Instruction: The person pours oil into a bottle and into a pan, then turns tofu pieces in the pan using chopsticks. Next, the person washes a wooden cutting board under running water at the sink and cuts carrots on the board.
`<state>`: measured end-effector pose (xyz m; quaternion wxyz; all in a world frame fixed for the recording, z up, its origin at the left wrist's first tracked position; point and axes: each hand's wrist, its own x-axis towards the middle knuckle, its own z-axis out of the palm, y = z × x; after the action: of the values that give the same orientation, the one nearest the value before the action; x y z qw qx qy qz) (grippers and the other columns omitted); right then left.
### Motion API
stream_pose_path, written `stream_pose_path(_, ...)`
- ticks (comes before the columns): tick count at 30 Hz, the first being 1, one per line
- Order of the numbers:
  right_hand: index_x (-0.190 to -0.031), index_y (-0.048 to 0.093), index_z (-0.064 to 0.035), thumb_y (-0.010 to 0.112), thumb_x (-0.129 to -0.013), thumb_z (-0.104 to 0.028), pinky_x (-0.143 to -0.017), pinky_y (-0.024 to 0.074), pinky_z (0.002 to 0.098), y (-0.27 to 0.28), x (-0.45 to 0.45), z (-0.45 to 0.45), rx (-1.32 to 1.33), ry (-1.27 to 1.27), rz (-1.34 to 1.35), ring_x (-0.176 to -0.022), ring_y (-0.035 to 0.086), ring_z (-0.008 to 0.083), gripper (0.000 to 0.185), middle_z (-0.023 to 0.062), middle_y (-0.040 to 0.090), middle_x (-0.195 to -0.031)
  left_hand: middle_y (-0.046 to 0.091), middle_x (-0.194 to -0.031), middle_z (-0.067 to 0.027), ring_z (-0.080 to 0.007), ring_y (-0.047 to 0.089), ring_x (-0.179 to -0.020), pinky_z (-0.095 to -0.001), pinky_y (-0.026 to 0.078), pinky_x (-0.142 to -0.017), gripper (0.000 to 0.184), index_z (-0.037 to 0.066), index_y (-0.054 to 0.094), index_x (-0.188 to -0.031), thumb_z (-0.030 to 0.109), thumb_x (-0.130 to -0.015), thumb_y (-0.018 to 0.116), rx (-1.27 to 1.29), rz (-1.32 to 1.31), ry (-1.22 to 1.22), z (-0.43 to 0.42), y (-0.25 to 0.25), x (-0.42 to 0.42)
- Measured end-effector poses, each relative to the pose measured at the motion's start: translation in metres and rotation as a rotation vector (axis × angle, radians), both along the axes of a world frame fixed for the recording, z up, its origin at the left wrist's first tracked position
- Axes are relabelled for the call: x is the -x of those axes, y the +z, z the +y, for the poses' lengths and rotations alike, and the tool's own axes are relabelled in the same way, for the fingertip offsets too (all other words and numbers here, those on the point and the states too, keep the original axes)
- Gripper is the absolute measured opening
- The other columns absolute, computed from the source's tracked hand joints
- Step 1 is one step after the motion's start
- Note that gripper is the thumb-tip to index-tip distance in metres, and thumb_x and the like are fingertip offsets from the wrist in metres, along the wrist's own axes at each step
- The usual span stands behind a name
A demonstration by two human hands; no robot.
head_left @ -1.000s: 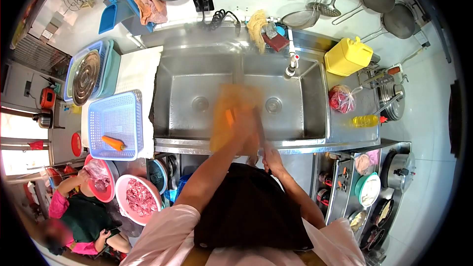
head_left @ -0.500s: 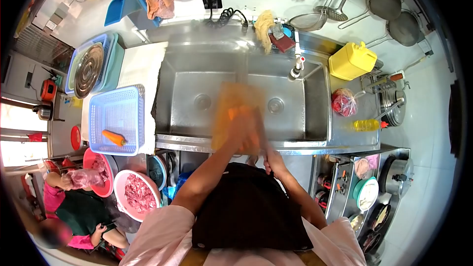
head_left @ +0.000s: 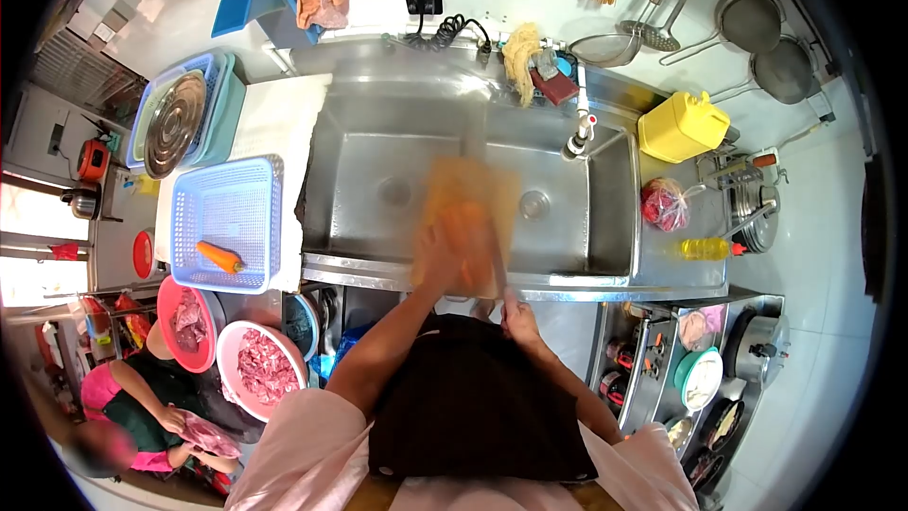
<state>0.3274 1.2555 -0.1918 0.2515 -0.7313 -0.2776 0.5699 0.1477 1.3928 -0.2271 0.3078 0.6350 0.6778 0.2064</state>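
My right hand [head_left: 519, 317] is closed round the handle of a knife [head_left: 498, 260], whose blade points away from me along the right part of a cutting board [head_left: 497, 180]. The board lies over the front edge of the sink and is blurred. Orange carrot [head_left: 463, 222] is on it, too smeared to tell whole from cut. At the left side of the carrot is my left hand [head_left: 438, 251], its fingers blurred, so their grip is unclear.
A double steel sink [head_left: 369, 161] spans the middle. Left of it, a blue basket [head_left: 227, 199] holds one carrot [head_left: 220, 256]. Pink basins [head_left: 227, 374] of meat stand below, by a person [head_left: 132, 407] handling meat. A yellow jug [head_left: 681, 126] and oil bottle [head_left: 707, 249] stand right.
My left hand has shifted left off the middle of the carrot. The knife stays in my right hand. The other person's hands and meat have moved down, away from the red basin.
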Motion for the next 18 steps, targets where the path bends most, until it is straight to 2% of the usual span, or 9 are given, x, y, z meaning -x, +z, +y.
stream_pose_path(1,-0.056,0.048,-0.007,0.04,-0.1,-0.06,-0.041,0.0362,0.0318,0.0,-0.002,0.002,-0.02,0.02,-0.05,-0.042,0.044,0.0157,0.069,0.0044,0.047,-0.05,0.045,-0.131,-0.0214,-0.041,0.044,-0.123,-0.0469,0.038,-0.104,0.089,0.01,0.031,-0.148,0.02,-0.075,0.08,-0.009,-0.025,-0.007,0.0,-0.001,0.0)
stream_pose_path(4,-0.055,0.045,-0.0075,0.04,-0.099,-0.063,-0.036,0.0344,0.0315,0.064,0.005,0.032,0.044,-0.027,0.136,-0.038,0.043,0.0158,0.07,0.005,0.045,-0.049,0.045,-0.13,-0.0215,-0.0413,0.047,-0.119,-0.0472,0.041,-0.1,0.084,0.009,0.032,-0.147,0.019,-0.077,0.078,-0.016,-0.063,-0.02,-0.003,-0.002,0.003)
stream_pose_path(5,-0.056,0.043,-0.0082,0.04,-0.098,-0.064,-0.033,0.0319,0.0311,0.068,0.007,0.04,0.069,-0.061,0.147,-0.036,0.04,0.0152,0.07,0.0041,0.041,-0.048,0.044,-0.131,-0.0216,-0.0416,0.048,-0.118,-0.0476,0.042,-0.098,0.082,0.009,0.032,-0.146,0.018,-0.078,0.077,-0.011,-0.057,-0.022,-0.003,0.0,0.001)
stream_pose_path(9,-0.06,0.045,-0.0077,0.042,-0.098,-0.063,-0.033,0.0311,0.0319,0.084,0.022,0.065,0.126,-0.09,0.187,-0.036,0.038,0.0153,0.067,0.0027,0.039,-0.048,0.046,-0.13,-0.0215,-0.0432,0.049,-0.119,-0.0484,0.043,-0.095,0.063,0.006,0.041,-0.137,0.015,-0.083,0.071,-0.033,-0.043,-0.017,0.003,0.024,-0.001)
stream_pose_path(11,-0.061,0.045,-0.0076,0.041,-0.098,-0.063,-0.033,0.0315,0.0321,0.079,0.024,0.068,0.119,-0.069,0.172,-0.035,0.039,0.0156,0.067,0.0032,0.041,-0.049,0.054,-0.123,-0.0224,-0.0436,0.052,-0.116,-0.0488,0.045,-0.093,0.048,0.005,0.049,-0.129,0.02,-0.088,0.068,-0.187,-0.059,-0.143,0.015,0.058,0.006)
stream_pose_path(13,-0.061,0.045,-0.007,0.041,-0.098,-0.063,-0.033,0.032,0.0326,0.08,0.027,0.07,0.118,-0.05,0.136,-0.035,0.039,0.0161,0.068,0.0036,0.041,-0.049,0.061,-0.113,-0.0232,-0.0435,0.056,-0.111,-0.0493,0.046,-0.09,0.038,0.004,0.057,-0.12,0.029,-0.092,0.062,-0.128,-0.119,-0.112,0.038,0.076,0.003)
stream_pose_path(15,-0.061,0.047,-0.0059,0.04,-0.099,-0.062,-0.033,0.0327,0.0333,0.089,0.03,0.073,0.121,-0.032,0.077,-0.035,0.04,0.0168,0.068,0.0036,0.041,-0.049,0.067,-0.102,-0.024,-0.0429,0.061,-0.105,-0.05,0.047,-0.088,0.041,0.003,0.064,-0.109,0.041,-0.098,0.053,0.147,-0.221,0.075,0.065,0.083,-0.012)
stream_pose_path(18,-0.064,0.053,-0.0007,0.038,-0.099,-0.062,-0.035,0.0368,0.0353,0.093,0.029,0.076,0.106,-0.01,0.044,-0.034,0.045,0.02,0.072,0.0062,0.044,-0.047,0.069,-0.099,-0.0251,-0.0425,0.064,-0.1,-0.0508,0.048,-0.087,0.064,0.004,0.069,-0.103,0.06,-0.099,0.038,0.205,-0.053,-0.024,0.093,0.08,-0.018)
